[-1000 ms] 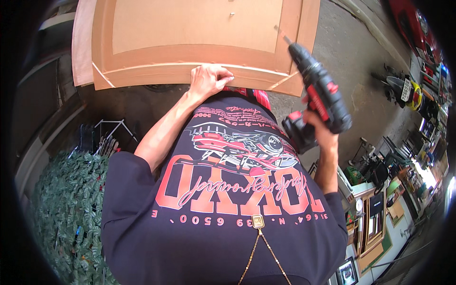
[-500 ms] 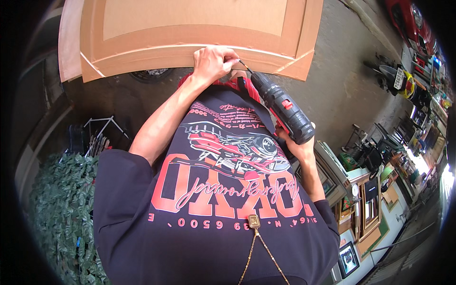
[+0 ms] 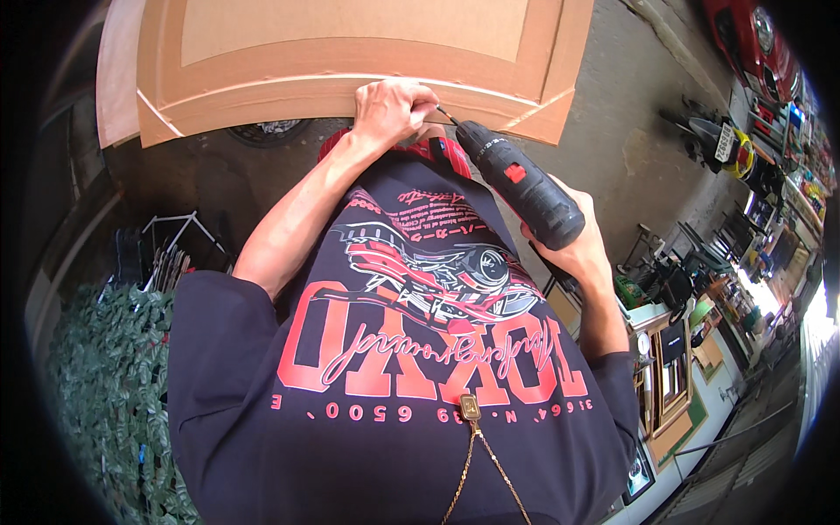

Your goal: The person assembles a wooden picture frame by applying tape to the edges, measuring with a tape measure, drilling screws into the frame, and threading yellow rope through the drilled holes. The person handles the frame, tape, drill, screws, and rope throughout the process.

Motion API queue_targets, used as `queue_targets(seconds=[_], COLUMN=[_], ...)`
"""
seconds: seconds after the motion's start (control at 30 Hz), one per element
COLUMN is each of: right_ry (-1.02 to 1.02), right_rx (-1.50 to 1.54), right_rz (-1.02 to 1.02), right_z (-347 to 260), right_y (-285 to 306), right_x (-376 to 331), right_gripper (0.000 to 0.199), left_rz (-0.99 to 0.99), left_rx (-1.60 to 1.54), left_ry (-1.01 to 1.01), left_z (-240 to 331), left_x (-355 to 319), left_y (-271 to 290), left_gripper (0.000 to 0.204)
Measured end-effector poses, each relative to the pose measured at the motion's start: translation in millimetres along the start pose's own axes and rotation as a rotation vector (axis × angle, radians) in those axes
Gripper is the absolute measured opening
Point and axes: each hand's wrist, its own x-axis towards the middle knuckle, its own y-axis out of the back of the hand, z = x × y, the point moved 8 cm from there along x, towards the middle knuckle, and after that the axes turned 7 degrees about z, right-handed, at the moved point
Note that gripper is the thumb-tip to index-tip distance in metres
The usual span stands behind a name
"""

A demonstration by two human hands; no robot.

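A black cordless drill point(image 3: 516, 179) with a red switch is gripped in my right hand point(image 3: 573, 229), its handle mostly hidden below the body. From the chuck a thin bit point(image 3: 446, 115) points up and left to the fingertips of my left hand point(image 3: 394, 109). Those fingers are pinched together at the near edge of a wooden framed panel point(image 3: 289, 101); whatever lies between them is too small to make out. Pale diagonal strips cross the panel's two near corners, and a pale line runs along its near rail.
A second pale board point(image 3: 118, 87) shows beneath the panel's left side. To the left are artificial green foliage point(image 3: 114, 394) and a white metal frame point(image 3: 179, 229). A motorcycle point(image 3: 722, 144), a red car point(image 3: 752, 44) and stacked picture frames point(image 3: 669, 376) stand to the right.
The drill has rolled so its top faces me more, and my right hand and elbow have swung outward to the right. My left hand keeps its pinch at the panel's edge.
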Motion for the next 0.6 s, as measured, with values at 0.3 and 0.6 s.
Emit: queue_targets(seconds=[0.3, 0.6], right_ry=[-0.207, -0.317], right_rx=[-0.045, -0.034], right_rz=[-0.070, -0.053], right_z=[-9.9, -16.2], right_y=[-7.5, -13.0], right_x=[1.9, -2.0], right_gripper=[0.051, 0.053], left_rz=[0.133, -0.145], left_rx=[-0.012, -1.547], left_ry=[-0.315, 1.133], left_z=[21.1, -36.9], left_x=[25.5, -86.5], left_y=[23.4, -93.8], left_gripper=[0.018, 0.037])
